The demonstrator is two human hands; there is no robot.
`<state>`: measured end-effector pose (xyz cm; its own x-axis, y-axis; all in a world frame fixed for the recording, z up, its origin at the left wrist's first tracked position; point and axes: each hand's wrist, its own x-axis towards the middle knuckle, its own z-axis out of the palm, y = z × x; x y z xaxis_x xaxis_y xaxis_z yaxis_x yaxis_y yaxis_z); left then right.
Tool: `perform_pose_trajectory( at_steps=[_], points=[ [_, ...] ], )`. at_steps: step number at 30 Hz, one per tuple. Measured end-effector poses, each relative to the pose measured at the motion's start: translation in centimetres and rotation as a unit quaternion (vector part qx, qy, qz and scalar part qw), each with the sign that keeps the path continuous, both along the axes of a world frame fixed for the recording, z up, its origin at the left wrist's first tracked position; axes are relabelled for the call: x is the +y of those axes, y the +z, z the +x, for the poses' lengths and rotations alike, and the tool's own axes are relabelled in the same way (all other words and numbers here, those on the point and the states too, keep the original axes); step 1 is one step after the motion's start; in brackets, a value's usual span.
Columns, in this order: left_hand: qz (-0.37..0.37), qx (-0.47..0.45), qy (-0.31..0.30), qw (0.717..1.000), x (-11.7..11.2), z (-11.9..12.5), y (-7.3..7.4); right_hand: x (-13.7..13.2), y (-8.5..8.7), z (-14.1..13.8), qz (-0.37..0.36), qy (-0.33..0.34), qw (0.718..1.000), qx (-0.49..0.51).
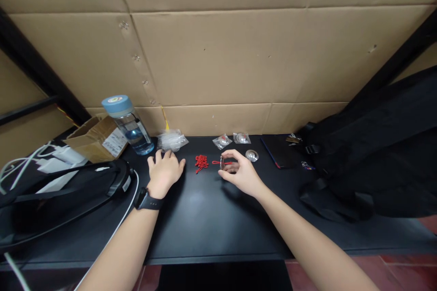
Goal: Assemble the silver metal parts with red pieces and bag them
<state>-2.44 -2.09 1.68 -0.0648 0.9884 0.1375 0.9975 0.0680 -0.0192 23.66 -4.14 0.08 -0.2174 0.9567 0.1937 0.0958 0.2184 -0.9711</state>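
Note:
My left hand (165, 170) lies palm down with its fingers spread, its fingertips at the near edge of a pile of clear plastic bags (171, 139). My right hand (241, 173) pinches a small shiny round disc (221, 163) on its edge between thumb and fingers, partly hidden. A red cord loop (215, 162) shows beside the disc. Between my hands lies a bunch of red cords (201, 162). Just right of my right hand, a similar clear, silvery round disc (251, 156) rests on the black table (191, 218).
Behind are two small bagged discs (222, 141) (241, 138). A blue-lidded water bottle (128, 122), cardboard box (99, 138) and black bag (68, 186) with white cables stand left. A dark pouch (280, 151), keys (293, 138) and black backpack (372, 154) are right. Cardboard (218, 54) walls the back.

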Motion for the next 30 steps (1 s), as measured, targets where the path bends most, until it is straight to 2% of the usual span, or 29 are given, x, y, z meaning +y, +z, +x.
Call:
perform_pose_trajectory(
  at_steps=[10,15,21,23,25,27,29,30],
  points=[
    [-0.006,0.016,-0.03,0.999,0.6,-0.9,-1.4,0.1,0.0,0.3,0.021,-0.007,1.0,-0.014],
    [0.002,0.019,-0.028,0.999,0.4,-0.8,-0.8,0.1,0.0,0.4,0.033,-0.005,0.999,-0.02],
    [-0.009,0.011,-0.023,1.0,0.4,-0.9,-1.0,0.2,0.1,0.6,0.036,-0.008,0.999,-0.021],
    [0.004,0.004,-0.022,1.0,0.5,-0.9,-0.5,0.2,0.2,0.7,0.042,-0.009,0.999,-0.024],
    [0.05,-0.018,-0.033,0.998,0.4,-0.7,0.4,0.2,0.6,0.9,0.058,-0.02,0.998,-0.031],
    [0.116,-0.064,-0.094,0.987,0.1,0.0,1.4,0.2,1.0,1.2,0.083,-0.053,0.994,-0.043],
    [0.156,-0.127,-0.219,0.955,-0.6,1.4,1.9,0.3,1.5,1.8,0.107,-0.102,0.987,-0.057],
    [0.152,-0.158,-0.289,0.932,-1.1,2.3,1.9,0.5,1.7,2.1,0.117,-0.125,0.983,-0.061]
  ],
)
